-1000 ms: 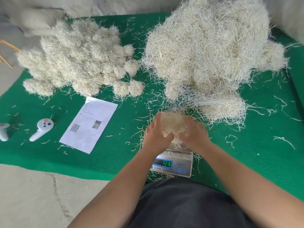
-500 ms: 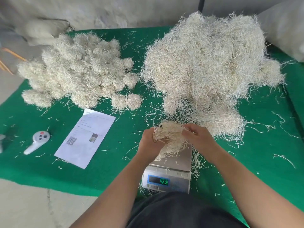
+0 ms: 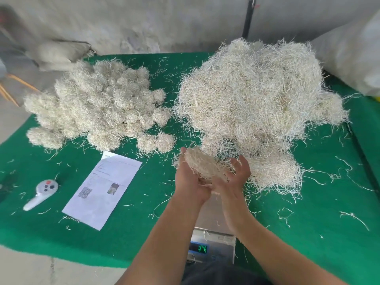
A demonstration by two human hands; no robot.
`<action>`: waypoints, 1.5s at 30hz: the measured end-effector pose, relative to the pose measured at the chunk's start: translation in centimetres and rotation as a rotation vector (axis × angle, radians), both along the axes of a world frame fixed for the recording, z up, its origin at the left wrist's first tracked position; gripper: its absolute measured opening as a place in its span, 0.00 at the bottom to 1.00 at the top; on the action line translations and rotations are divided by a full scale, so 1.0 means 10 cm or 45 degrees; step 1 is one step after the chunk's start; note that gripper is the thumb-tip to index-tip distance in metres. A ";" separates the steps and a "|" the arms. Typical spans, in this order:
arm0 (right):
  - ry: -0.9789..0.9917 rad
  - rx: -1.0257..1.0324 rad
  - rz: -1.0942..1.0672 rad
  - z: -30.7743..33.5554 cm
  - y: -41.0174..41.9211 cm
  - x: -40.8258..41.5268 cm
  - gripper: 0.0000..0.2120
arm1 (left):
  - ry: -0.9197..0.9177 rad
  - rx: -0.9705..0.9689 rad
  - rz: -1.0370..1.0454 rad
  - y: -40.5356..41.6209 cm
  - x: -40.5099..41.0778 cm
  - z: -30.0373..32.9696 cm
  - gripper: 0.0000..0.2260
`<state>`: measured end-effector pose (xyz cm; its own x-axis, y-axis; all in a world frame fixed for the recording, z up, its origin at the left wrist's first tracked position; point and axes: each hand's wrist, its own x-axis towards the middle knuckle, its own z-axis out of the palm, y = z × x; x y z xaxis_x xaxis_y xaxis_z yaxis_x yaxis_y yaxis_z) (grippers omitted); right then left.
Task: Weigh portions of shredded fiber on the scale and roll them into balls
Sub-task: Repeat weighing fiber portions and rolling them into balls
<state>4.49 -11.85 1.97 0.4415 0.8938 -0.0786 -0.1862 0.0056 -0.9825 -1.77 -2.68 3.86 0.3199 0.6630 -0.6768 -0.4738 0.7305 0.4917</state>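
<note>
A pale wad of shredded fiber [image 3: 202, 164] is pressed between my two palms, lifted above the scale's steel platform [image 3: 212, 214]. My left hand [image 3: 188, 182] lies against the wad's left side with its fingers stretched upward. My right hand [image 3: 234, 177] cups the wad from the right and below, fingers spread and relaxed. The scale's green display [image 3: 199, 248] shows digits close to my body. A large heap of loose fiber [image 3: 253, 99] lies just beyond my hands, and a pile of finished fiber balls [image 3: 98, 105] sits at the far left.
Everything rests on a green mat [image 3: 329, 202] strewn with loose strands. A printed sheet with a QR code [image 3: 102, 190] and a white handheld controller [image 3: 41, 192] lie to the left. A white sack [image 3: 353, 54] stands at the right rear, with a grey wall behind.
The fiber wad has come up off the scale between my palms and moved forward. My fingers have loosened from gripping it. The scale's reading has dropped from 103.
</note>
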 end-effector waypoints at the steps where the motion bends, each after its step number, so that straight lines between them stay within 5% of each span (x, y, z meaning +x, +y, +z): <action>1: 0.236 0.004 0.001 0.15 0.02 -0.01 0.41 | -0.024 0.060 -0.005 -0.03 0.02 0.11 0.22; 3: 0.409 -0.034 0.137 0.42 0.09 0.02 0.33 | 0.036 0.475 -0.001 -0.17 0.09 0.25 0.19; 5: 0.387 -0.082 0.125 0.63 0.15 0.07 0.16 | 0.490 1.214 -0.133 -0.29 0.17 0.23 0.23; 7: 0.290 -0.062 0.072 0.75 0.18 0.11 0.11 | 1.053 1.538 -0.225 -0.27 0.20 0.24 0.29; 8: 0.221 -0.046 0.043 0.75 0.18 0.15 0.12 | 1.230 1.563 -0.230 -0.24 0.17 0.29 0.27; 9: 0.159 -0.027 0.013 0.78 0.17 0.18 0.13 | 1.157 1.544 -0.286 -0.23 0.11 0.32 0.20; 12: -0.030 -0.012 -0.110 0.75 0.22 0.33 0.13 | 0.263 1.077 -0.535 -0.34 0.05 0.45 0.17; 14: -0.085 -0.062 -0.201 0.81 0.28 0.34 0.16 | 0.075 0.888 -0.381 -0.39 0.10 0.47 0.19; 17: -0.343 0.038 -0.113 0.86 0.30 0.19 0.24 | 0.000 0.661 -0.160 -0.38 0.18 0.63 0.29; 22: -0.252 0.167 -0.030 0.91 0.33 0.14 0.25 | 0.228 0.642 -0.286 -0.34 0.15 0.73 0.29; 25: -0.686 -0.336 0.462 0.86 0.28 0.18 0.17 | 0.314 0.788 -0.404 -0.28 0.11 0.85 0.28; 26: -0.863 -0.536 0.556 0.90 0.21 0.23 0.25 | 0.303 0.867 -0.416 -0.26 0.12 0.89 0.28; 27: -0.949 -0.615 0.616 0.89 0.19 0.29 0.10 | 0.290 0.912 -0.412 -0.27 0.12 0.96 0.28; 28: -1.076 -0.609 0.592 0.99 0.19 0.30 0.54 | 0.291 0.939 -0.381 -0.28 0.14 1.01 0.28; 29: -1.308 -0.652 0.536 1.10 0.29 0.31 0.70 | 0.291 0.944 -0.326 -0.29 0.16 1.06 0.29; 30: -1.164 -0.463 0.366 1.12 0.40 0.31 0.68 | 0.270 0.933 -0.271 -0.27 0.17 1.05 0.28; 32: -0.722 0.012 0.079 1.23 0.48 0.23 0.38 | 0.158 0.847 -0.098 -0.15 0.14 1.12 0.23; 34: -0.047 0.095 0.213 1.27 0.49 0.16 0.33 | -0.045 0.660 0.024 0.03 0.11 1.20 0.25; 36: 0.321 0.099 0.341 1.33 0.48 0.13 0.34 | -0.077 0.762 0.037 0.12 0.12 1.24 0.19; 38: 0.329 0.015 0.297 1.42 0.53 0.13 0.30 | 0.146 1.137 -0.023 0.07 0.19 1.23 0.15; 42: 0.167 -0.043 0.028 1.52 0.58 0.20 0.13 | 0.861 1.763 -0.033 0.04 0.25 1.07 0.32; 45: 0.044 0.027 -0.089 1.44 0.58 0.26 0.11 | 0.689 1.568 -0.203 -0.03 0.20 1.04 0.27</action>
